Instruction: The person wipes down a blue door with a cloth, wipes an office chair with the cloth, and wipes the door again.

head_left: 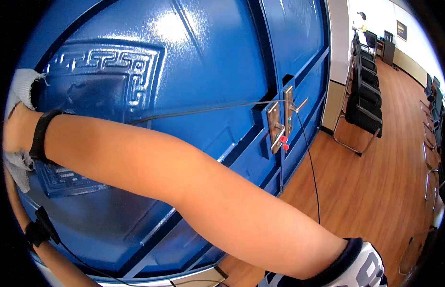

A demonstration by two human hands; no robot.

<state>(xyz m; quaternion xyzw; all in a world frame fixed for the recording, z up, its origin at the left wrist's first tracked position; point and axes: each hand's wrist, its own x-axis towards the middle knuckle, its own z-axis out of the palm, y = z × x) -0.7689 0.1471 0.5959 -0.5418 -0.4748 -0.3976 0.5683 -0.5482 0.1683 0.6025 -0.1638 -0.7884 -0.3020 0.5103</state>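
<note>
My right arm reaches across the view to the far left, with a black band at the wrist. There my right hand (20, 128) is closed around a grey cloth (22, 88), which shows above and below it at the blue door panel (203, 62); its fingertips are hidden. At the lower left, my left hand (16, 203) shows only as a narrow strip above a black wrist device (37, 233); its fingers cannot be seen. Raised patterns cover part of the shiny panel.
Metal door handles (276, 128) with red tags (284, 142) stand right of centre, and a thin black cable (208, 109) runs across to them. Beyond are a row of black chairs (368, 103), a wooden floor (347, 177) and a distant person (360, 24). More chairs line the right edge.
</note>
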